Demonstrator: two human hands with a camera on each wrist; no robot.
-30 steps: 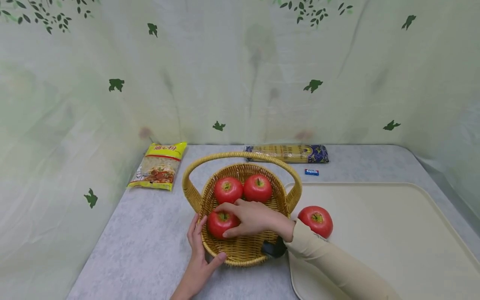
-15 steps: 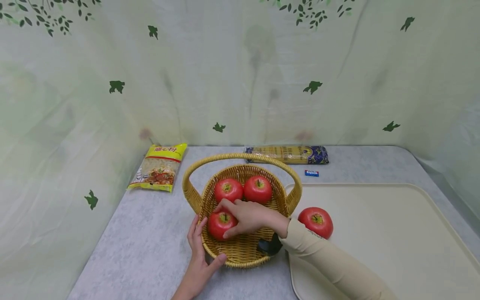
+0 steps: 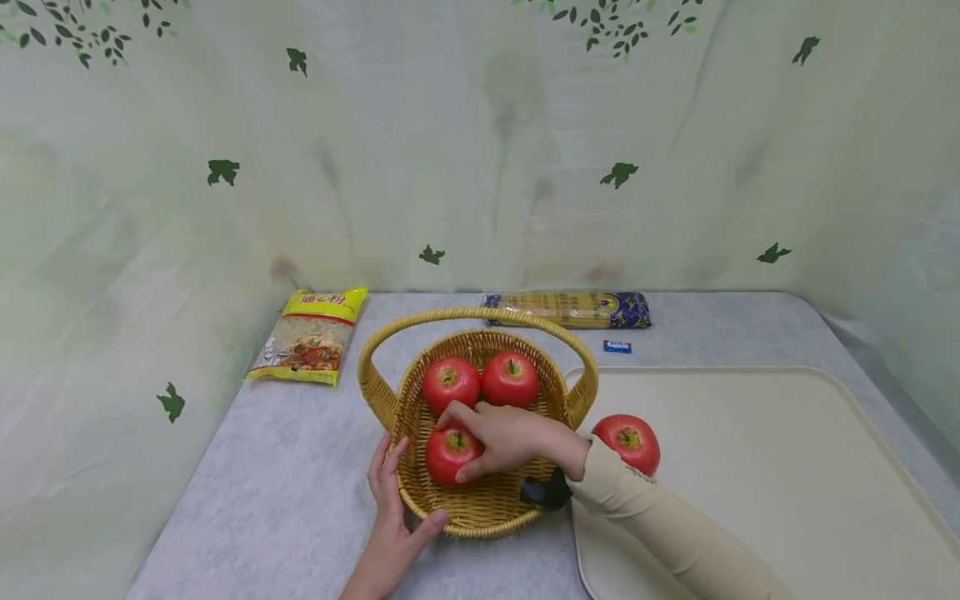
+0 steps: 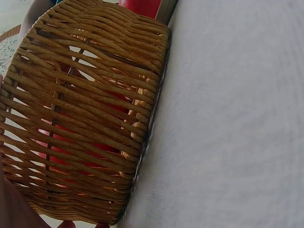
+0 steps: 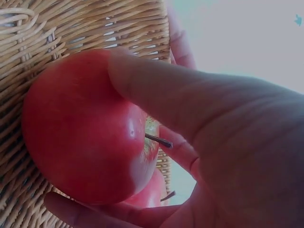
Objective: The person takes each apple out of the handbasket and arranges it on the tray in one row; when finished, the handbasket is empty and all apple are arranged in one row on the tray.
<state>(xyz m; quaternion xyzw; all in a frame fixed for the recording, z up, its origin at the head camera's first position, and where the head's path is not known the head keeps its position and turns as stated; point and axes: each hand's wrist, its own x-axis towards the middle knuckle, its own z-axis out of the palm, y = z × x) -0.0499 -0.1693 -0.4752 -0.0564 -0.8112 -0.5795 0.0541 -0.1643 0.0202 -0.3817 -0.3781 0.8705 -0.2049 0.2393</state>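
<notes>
In the head view a wicker basket (image 3: 487, 525) with a tall arched handle stands at the middle of the table. My right hand (image 3: 510, 437) reaches into it and holds a red apple (image 3: 448, 462) between thumb and fingers. The right wrist view shows the thumb on this apple (image 5: 80, 128) near its stem, with the wickerwork behind. Farther back in the basket lie two more apples, one at the left (image 3: 451, 382) and one at the right (image 3: 511, 377). My left hand (image 3: 393, 521) holds the basket's near left rim, its fingers on the side and its thumb at the front.
A beige tray (image 3: 750, 467) lies at the right, with another apple (image 3: 633, 442) at its left side, partly behind my right sleeve. At the back are a yellow food packet (image 3: 307, 337), a long noodle packet (image 3: 570, 308) and a small blue packet (image 3: 617, 346).
The apple in my right hand has shifted slightly right inside the basket, away from the left wall. My left hand keeps its place on the rim. The head view has turned a little.
</notes>
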